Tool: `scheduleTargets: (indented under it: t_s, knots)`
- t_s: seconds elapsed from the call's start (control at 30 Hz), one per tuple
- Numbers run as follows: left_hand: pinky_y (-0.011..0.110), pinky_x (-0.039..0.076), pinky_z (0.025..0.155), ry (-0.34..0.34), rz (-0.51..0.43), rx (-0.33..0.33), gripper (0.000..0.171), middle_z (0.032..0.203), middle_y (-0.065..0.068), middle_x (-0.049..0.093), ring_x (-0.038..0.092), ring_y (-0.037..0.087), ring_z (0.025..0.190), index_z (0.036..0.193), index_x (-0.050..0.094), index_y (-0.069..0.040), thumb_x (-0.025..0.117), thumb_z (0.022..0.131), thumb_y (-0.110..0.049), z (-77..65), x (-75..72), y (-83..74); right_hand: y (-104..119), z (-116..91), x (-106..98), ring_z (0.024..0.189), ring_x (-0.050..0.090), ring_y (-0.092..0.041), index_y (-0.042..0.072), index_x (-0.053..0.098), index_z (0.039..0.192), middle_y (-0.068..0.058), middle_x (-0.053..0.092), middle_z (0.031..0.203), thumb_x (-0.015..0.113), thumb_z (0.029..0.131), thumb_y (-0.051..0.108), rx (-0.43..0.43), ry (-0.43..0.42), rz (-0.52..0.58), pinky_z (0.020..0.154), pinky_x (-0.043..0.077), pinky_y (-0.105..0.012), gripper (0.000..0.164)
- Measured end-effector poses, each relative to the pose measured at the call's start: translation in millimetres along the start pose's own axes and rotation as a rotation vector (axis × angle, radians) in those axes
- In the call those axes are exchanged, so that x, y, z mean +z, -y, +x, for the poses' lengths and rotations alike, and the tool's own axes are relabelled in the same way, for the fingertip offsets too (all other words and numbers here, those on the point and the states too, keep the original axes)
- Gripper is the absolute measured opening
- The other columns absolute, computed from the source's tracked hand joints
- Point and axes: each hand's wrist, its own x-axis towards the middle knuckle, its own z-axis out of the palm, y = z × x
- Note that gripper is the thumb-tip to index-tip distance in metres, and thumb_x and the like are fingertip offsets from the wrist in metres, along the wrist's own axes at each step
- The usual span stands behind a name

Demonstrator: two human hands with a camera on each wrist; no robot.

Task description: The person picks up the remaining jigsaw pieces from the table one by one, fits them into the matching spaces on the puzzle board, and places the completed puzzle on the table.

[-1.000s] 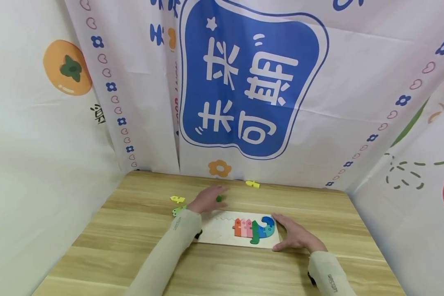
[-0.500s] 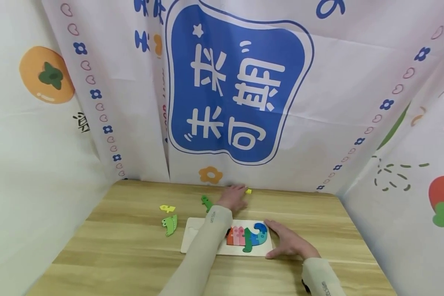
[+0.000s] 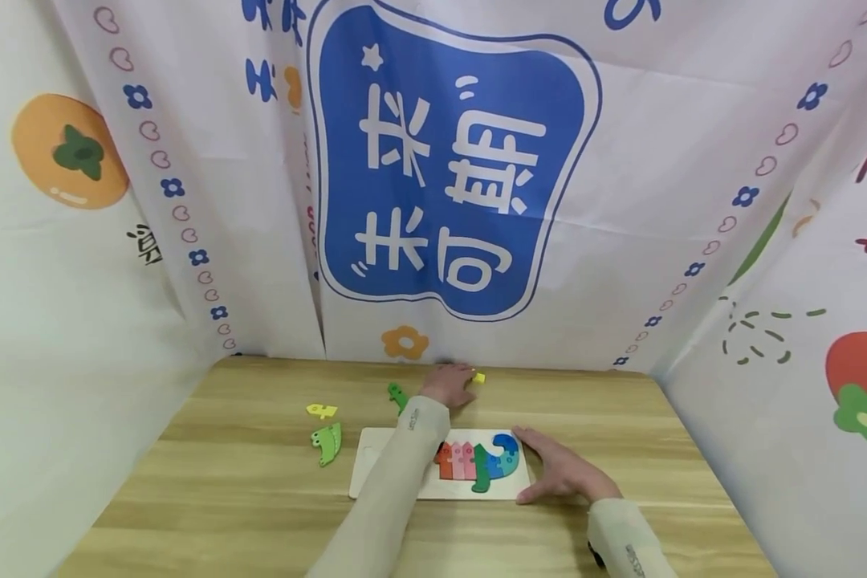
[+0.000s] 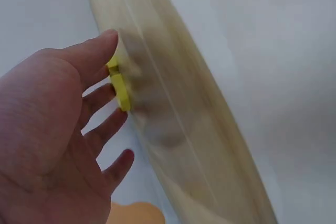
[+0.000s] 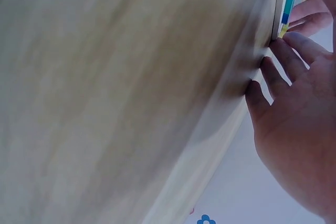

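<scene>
In the head view my left hand (image 3: 448, 385) reaches to the table's far edge, at a yellow puzzle piece (image 3: 480, 377). The left wrist view shows this yellow piece (image 4: 122, 90) between the thumb and curled fingers. My right hand (image 3: 563, 470) holds the right end of a white puzzle board (image 3: 509, 490), thumb at the near corner and a finger at the far one. Joined pieces in orange, pink (image 3: 462, 461), green (image 3: 481, 470) and blue (image 3: 507, 456) fill the board's right part. The left forearm hides much of its left part.
Left of the board lie a light-green crocodile-head piece (image 3: 327, 444) and another yellow piece (image 3: 322, 411). A green piece (image 3: 398, 396) lies behind the board, partly covered by the left sleeve. Printed white cloth (image 3: 621, 241) hangs behind the wooden table (image 3: 209, 498).
My left hand has moved right and away from beside the green piece to the far yellow piece, uncovering the board's left end. The right hand stays at the board. The head view has shifted slightly.
</scene>
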Motion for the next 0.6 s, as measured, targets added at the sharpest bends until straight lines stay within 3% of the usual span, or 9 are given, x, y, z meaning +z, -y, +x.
scheduleTargets:
  t_s: [0.27,0.5,0.6]
  knots:
    - [0.039,0.05,0.111,0.004,0.073,0.12,0.048,0.14,-0.002,0.066,0.062,0.019,0.125,0.146,0.059,-0.022,0.067,0.101,-0.036,-21.5,-8.4,18.9,0.3,2.1,-3.9,0.155,0.025,-0.046,0.01,0.032,0.163,-0.02,0.029,0.169,0.097,0.066,0.044,-0.001,-0.005,-0.023,0.124,0.024,-0.064,0.122]
    - [0.043,0.042,0.12,0.035,0.095,0.177,0.049,0.153,-0.001,0.057,0.053,0.022,0.142,0.148,0.057,-0.023,0.066,0.101,-0.035,-47.6,-10.3,32.9,-0.3,3.5,-4.1,0.155,0.025,-0.046,0.01,0.032,0.163,-0.019,0.029,0.169,0.097,0.066,0.044,0.0,-0.002,-0.026,0.125,0.023,-0.064,0.122]
    - [0.043,0.043,0.12,0.041,0.087,0.206,0.048,0.152,0.0,0.058,0.053,0.022,0.141,0.147,0.058,-0.022,0.066,0.102,-0.035,-58.1,-7.8,38.5,-2.1,2.5,-3.1,0.154,0.026,-0.046,0.011,0.032,0.163,-0.019,0.03,0.168,0.097,0.067,0.045,0.006,-0.001,-0.027,0.125,0.024,-0.064,0.121]
